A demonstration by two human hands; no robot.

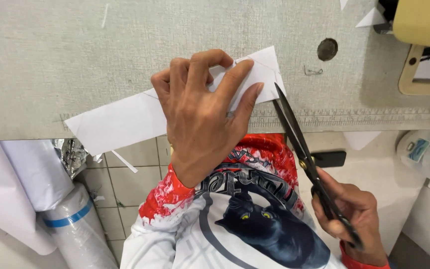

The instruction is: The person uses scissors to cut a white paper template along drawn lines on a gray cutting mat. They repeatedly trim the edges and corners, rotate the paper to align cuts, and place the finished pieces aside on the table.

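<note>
We see a long white paper strip (125,117) lying slantwise on the grey table (75,60), its left end jutting past the near edge. Our left hand (202,112) presses down on its right part, fingers spread and bent, fingertips on the paper. Just right of that hand, the blades of black scissors (294,132) meet the strip's right edge, almost closed. Our right hand (349,211) grips the handles, fingers curled through them, near the lower right. A dark round hole (327,49) sits farther right on the table. Rolls of white material (55,199) stand at near left on the tiled floor.
</note>
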